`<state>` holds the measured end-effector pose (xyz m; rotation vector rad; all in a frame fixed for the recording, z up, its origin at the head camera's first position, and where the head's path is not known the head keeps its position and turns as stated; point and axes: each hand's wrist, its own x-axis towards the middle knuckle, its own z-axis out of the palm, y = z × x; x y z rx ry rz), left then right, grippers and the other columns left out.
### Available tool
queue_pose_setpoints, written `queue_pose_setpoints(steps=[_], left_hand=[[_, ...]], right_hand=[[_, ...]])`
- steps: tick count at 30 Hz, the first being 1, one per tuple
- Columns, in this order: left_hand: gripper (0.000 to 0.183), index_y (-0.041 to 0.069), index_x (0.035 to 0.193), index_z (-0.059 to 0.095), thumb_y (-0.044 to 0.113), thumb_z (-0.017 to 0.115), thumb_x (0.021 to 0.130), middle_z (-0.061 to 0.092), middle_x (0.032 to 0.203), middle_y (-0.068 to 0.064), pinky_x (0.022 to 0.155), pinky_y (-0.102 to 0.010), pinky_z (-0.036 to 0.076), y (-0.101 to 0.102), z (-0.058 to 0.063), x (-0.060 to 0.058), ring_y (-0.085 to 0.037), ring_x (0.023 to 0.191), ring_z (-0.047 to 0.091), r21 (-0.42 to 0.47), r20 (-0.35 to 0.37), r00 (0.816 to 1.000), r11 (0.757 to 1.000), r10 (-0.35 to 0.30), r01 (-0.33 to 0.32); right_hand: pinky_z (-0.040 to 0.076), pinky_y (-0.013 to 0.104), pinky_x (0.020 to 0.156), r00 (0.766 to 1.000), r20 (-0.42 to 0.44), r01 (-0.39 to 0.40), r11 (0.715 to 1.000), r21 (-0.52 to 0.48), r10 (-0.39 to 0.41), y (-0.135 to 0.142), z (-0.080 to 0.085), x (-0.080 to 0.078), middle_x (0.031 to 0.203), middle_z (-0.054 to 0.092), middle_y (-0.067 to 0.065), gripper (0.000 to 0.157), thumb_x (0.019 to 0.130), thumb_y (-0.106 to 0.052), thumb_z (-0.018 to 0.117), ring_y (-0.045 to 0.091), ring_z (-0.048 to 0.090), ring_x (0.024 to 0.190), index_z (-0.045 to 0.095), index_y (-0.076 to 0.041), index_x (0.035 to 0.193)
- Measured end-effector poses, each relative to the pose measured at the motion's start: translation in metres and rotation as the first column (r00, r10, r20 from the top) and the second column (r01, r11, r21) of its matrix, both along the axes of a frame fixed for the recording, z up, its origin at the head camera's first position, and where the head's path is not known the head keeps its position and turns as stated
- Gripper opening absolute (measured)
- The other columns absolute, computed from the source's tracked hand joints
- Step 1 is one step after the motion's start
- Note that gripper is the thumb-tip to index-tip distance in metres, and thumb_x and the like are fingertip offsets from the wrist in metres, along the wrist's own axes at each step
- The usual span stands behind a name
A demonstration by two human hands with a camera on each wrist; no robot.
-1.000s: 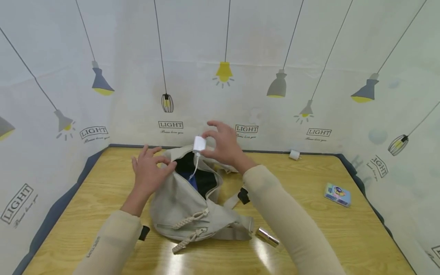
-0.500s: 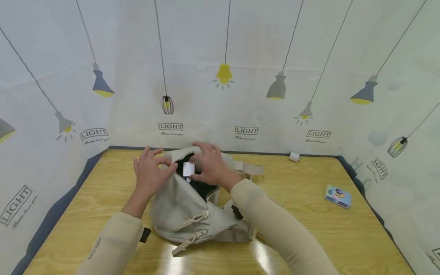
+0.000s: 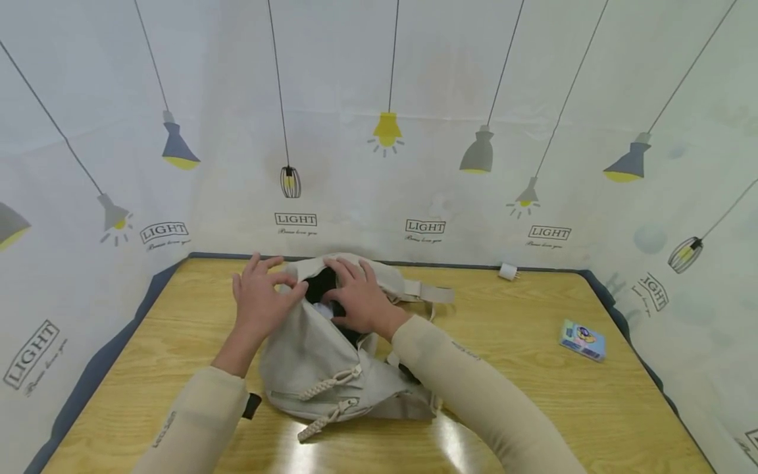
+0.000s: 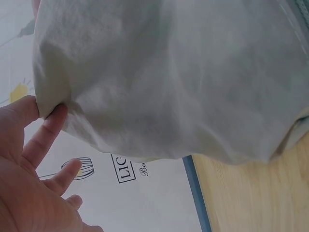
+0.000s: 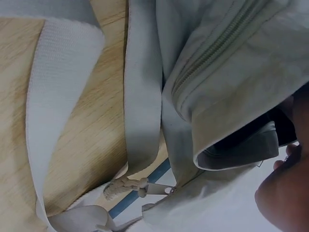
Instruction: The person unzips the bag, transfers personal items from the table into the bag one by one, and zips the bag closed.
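On the table lies a light grey fabric bag [image 3: 320, 368] with its zipped mouth spread and a black lining inside. My left hand [image 3: 263, 299] pinches the left edge of that mouth between thumb and index finger; in the left wrist view its fingertips grip the fabric [image 4: 120, 82]. My right hand [image 3: 358, 299] reaches into the opening, holding a white charger [image 3: 322, 309] that shows only partly at its fingers. In the right wrist view my right hand [image 5: 285, 188] is at the opening's edge, fingers mostly hidden.
A white plug adapter [image 3: 507, 271] lies near the table's back edge. To the right sits a small colourful box [image 3: 583, 340]. Braided zip pulls [image 3: 326, 421] hang at the bag's front, and a strap [image 3: 429, 291] stretches right. A printed curtain [image 3: 379, 184] stands behind.
My right hand has come down from above the bag into its mouth with the white charger and its cable. The right sleeve now covers the shiny tube. My left hand keeps its pinch.
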<state>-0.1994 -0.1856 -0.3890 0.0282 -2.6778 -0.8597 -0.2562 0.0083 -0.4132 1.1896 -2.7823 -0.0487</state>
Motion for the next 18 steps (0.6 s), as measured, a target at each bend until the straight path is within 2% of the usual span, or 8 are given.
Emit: queue_pose_setpoints(steps=[4,9,14,18], left_hand=[[0.027,0.008,0.079,0.076,0.032,0.068,0.089,0.052,0.141,-0.018,0.111,-0.074,0.005,0.001,-0.001,0.001,-0.043,0.147,0.021,0.001,-0.008,1.000,1.000,0.001,-0.001],[0.028,0.009,0.078,0.075,0.033,0.068,0.088,0.052,0.141,-0.018,0.111,-0.073,0.005,0.001,-0.003,0.001,-0.043,0.146,0.021,0.006,-0.017,1.000,1.000,-0.005,0.005],[0.028,0.008,0.078,0.075,0.034,0.067,0.088,0.052,0.141,-0.018,0.111,-0.073,0.006,0.000,-0.005,0.001,-0.043,0.146,0.021,-0.001,-0.021,1.000,1.000,0.002,-0.002],[0.028,0.008,0.079,0.075,0.033,0.067,0.089,0.052,0.140,-0.018,0.111,-0.073,0.005,-0.001,-0.005,0.002,-0.042,0.147,0.021,0.012,-0.015,1.000,1.000,0.006,-0.006]], right_hand=[[0.019,0.059,0.117,1.000,0.017,-0.011,1.000,-0.016,0.011,0.004,0.004,-0.003,0.164,0.012,0.006,0.042,0.085,-0.053,0.068,0.028,0.017,0.150,0.064,-0.038,0.125],[0.020,0.061,0.115,0.999,0.039,-0.012,0.996,-0.089,0.016,0.015,0.015,-0.007,0.164,0.014,0.007,0.048,0.082,-0.056,0.070,0.029,0.019,0.149,0.064,-0.036,0.125],[0.018,0.062,0.115,0.995,0.097,-0.002,0.987,-0.161,0.018,0.033,0.028,-0.006,0.164,0.013,0.009,0.045,0.083,-0.051,0.071,0.031,0.019,0.150,0.065,-0.033,0.124],[0.016,0.062,0.115,0.991,0.131,0.020,0.969,-0.246,0.012,0.055,0.032,-0.006,0.164,0.012,0.010,0.044,0.083,-0.046,0.073,0.035,0.023,0.147,0.065,-0.031,0.124]])
